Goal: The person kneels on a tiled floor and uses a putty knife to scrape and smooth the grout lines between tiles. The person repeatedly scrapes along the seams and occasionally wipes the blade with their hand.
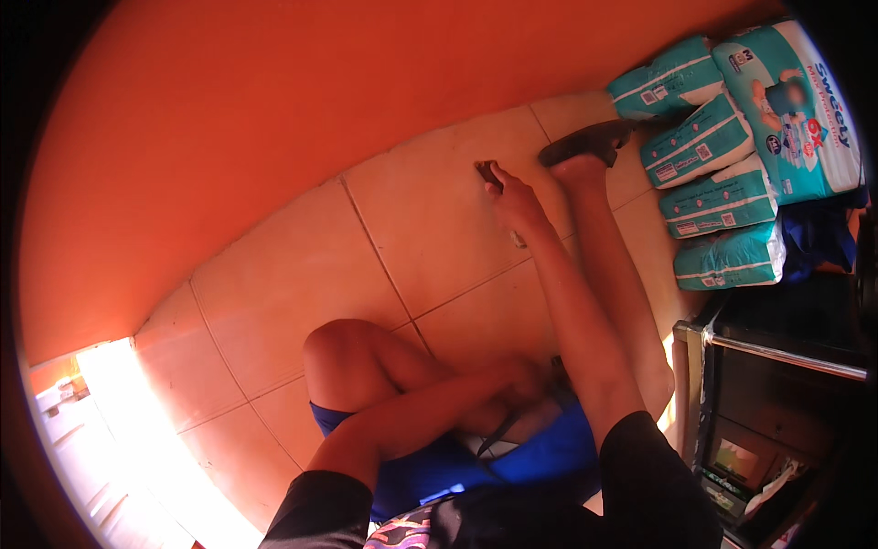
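My right hand (510, 201), reached forward over the tiled floor, grips a slim dark brown object (487, 171); a pale end pokes out below my fingers, and I cannot make out what it is. My left hand (517, 389) is low at my lap, blurred, beside a dark strap (501, 430) over my blue shorts (549, 444). Its fingers and whatever they may touch are unclear. My right leg stretches out with a dark sandal (576, 144) on the foot; my left knee is bent.
Teal diaper packs (709, 201) are piled at the right, above a dark cabinet (777, 311) with a metal bar (786, 357). An orange wall (247, 128) borders the tiled floor (265, 311). Bright light comes through an opening (128, 393) at the lower left.
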{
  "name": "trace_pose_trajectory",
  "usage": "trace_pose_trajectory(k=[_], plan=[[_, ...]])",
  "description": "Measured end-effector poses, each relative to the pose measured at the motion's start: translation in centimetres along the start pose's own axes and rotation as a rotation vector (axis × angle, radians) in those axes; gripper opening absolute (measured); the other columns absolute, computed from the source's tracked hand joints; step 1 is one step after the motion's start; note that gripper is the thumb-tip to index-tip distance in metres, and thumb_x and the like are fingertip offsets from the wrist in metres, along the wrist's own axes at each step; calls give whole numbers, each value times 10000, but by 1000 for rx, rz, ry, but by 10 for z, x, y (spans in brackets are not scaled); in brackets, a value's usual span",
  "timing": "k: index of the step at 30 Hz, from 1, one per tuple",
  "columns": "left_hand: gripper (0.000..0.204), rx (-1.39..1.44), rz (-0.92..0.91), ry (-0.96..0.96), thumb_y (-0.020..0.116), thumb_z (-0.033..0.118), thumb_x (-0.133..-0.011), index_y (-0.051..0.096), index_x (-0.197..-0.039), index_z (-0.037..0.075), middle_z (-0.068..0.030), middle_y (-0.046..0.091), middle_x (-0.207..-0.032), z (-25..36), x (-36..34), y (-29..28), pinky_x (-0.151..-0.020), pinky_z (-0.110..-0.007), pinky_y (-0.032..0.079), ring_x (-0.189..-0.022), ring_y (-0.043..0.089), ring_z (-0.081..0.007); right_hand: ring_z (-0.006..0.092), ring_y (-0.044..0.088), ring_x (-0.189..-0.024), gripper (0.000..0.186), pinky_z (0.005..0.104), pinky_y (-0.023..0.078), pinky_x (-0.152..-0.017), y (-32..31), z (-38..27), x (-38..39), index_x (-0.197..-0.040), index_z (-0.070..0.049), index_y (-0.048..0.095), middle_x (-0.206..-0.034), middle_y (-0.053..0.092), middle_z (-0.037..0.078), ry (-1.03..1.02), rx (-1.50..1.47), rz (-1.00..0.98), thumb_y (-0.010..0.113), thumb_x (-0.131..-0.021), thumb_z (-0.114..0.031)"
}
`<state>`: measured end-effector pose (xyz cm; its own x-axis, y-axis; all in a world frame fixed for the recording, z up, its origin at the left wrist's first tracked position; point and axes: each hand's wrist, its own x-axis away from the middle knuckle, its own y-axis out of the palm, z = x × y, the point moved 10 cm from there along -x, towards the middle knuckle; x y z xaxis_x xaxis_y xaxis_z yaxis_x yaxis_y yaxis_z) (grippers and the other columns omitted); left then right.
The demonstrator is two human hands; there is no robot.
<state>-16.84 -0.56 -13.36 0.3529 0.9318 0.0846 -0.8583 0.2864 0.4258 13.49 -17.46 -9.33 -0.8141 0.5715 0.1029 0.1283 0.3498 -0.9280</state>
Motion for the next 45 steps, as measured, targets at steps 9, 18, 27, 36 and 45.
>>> trace_pose_trajectory(k=[9, 18, 27, 36, 45], plan=[[192, 382, 252, 501, 611, 225, -826, 551, -699, 94, -68, 573, -662, 8, 48, 6, -501, -338, 420, -542, 560, -203, 313, 710, -743, 487, 412, 550, -710, -5, -34, -64, -1426, -74, 428, -1060, 685, 230, 250, -209, -133, 508, -979, -252], [253, 123, 660, 933, 591, 189, -823, 491, -603, 115, -58, 526, -605, 94, 92, -36, -461, -344, 378, -478, 513, -206, 307, 712, -742, 480, 394, 546, -691, -6, -37, -78, -1429, -96, 416, -1044, 691, 215, 296, -256, -192, 498, -976, -235], [72, -438, 306, 46, 638, 245, -691, 643, -631, 205, -16, 631, -667, -92, -20, 13, -490, -483, 497, -654, 661, -213, 310, 709, -767, 484, 397, 545, -741, 1, -30, -84, -1436, -102, 412, -1119, 668, 229, 208, -64, -72, 491, -975, -227], [151, -622, 259, -153, 645, 250, -722, 639, -642, 122, -85, 637, -675, -51, -11, 3, -500, -423, 489, -676, 664, -228, 346, 704, -840, 491, 436, 541, -804, 2, -40, -82, -1427, -116, 411, -1141, 651, 255, 228, -39, -85, 498, -969, -270], [197, 222, 736, 995, 649, 162, -816, 514, -727, 51, -84, 521, -640, 148, 126, -50, -553, -331, 399, -560, 530, -240, 284, 686, -598, 636, 402, 552, -573, 1, -4, -64, -1515, -133, 291, -1104, 669, 218, 361, -476, 1, 568, -944, -174]])
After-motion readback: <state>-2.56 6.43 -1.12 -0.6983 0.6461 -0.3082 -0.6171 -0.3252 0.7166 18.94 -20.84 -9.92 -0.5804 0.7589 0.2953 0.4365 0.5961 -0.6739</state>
